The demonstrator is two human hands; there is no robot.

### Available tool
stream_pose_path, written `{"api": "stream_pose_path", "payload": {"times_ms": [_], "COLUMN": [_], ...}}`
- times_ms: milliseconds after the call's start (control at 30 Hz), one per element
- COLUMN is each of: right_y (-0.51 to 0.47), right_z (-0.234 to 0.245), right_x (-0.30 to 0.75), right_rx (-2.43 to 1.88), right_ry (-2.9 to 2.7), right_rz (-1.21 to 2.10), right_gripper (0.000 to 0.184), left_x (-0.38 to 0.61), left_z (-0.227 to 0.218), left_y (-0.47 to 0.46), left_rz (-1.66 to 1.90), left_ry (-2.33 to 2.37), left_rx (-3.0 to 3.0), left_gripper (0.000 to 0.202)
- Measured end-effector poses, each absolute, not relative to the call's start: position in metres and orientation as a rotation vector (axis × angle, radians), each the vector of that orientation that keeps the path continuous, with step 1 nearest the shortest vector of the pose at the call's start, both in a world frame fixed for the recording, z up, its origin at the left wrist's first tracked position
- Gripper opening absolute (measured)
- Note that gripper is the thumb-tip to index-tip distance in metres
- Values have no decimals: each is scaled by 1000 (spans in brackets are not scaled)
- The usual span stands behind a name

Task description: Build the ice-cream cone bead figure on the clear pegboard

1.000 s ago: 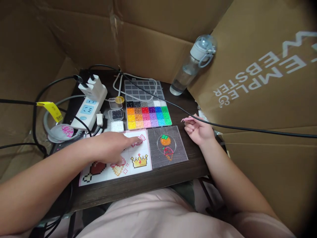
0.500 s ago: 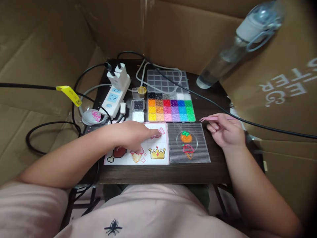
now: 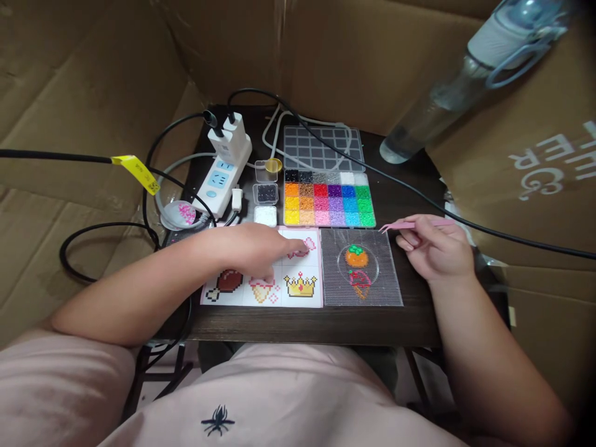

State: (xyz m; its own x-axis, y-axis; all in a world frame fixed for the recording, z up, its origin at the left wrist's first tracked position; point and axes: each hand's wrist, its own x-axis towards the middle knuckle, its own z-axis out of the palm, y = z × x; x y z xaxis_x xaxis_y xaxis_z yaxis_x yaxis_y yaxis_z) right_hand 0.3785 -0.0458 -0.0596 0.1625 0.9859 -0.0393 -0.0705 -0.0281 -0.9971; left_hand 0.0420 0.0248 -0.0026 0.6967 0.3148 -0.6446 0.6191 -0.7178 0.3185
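My left hand (image 3: 261, 249) lies on a pink-edged pattern sheet (image 3: 298, 292) of pixel pictures, its index finger stretched out onto a pink picture in the upper right square. My right hand (image 3: 435, 248) rests at the table's right side, its fingers pinched on pink tweezers (image 3: 405, 225) whose tips point left. Between the hands lies a clear pegboard (image 3: 386, 279) bearing an orange bead fruit (image 3: 356, 256) and a red and orange bead cone (image 3: 361, 284). Behind it stands a bead box (image 3: 329, 197) with many coloured compartments.
A white power strip (image 3: 223, 174) with plugs and black cables fills the back left. Small bead pots (image 3: 266, 194) sit beside the box, whose clear lid (image 3: 323, 148) lies behind. A water bottle (image 3: 465, 74) leans at the back right. Cardboard walls (image 3: 93, 74) surround the small dark table (image 3: 302, 323).
The view has swung so the table sits further right and lower. My left index finger stays on the pink picture; my right hand keeps the tweezers.
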Motion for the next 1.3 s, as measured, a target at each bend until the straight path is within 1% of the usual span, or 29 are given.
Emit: {"api": "stream_pose_path", "payload": {"times_ms": [200, 467, 733, 1167, 1300], "right_y": [-45, -46, -46, -46, -47], "right_z": [-59, -60, -59, -59, -59], "right_x": [378, 378, 376, 376, 376], "right_rx": [-1245, -1248, -1280, -1278, -1288], "right_ry": [-1014, -1015, -1037, -1021, -989], "right_rz": [1136, 1142, 1114, 1136, 1160], "right_gripper": [18, 17, 19, 14, 15], "left_x": [43, 42, 41, 40, 43], "left_z": [-3, -5, -9, -10, -5], "left_y": [24, 23, 24, 24, 22], "left_rz": [-752, -728, -709, -705, -730], "left_ry": [725, 712, 723, 752, 752], "left_rx": [2396, 2456, 2419, 2394, 2387], "left_gripper": [87, 74, 81, 86, 86]}}
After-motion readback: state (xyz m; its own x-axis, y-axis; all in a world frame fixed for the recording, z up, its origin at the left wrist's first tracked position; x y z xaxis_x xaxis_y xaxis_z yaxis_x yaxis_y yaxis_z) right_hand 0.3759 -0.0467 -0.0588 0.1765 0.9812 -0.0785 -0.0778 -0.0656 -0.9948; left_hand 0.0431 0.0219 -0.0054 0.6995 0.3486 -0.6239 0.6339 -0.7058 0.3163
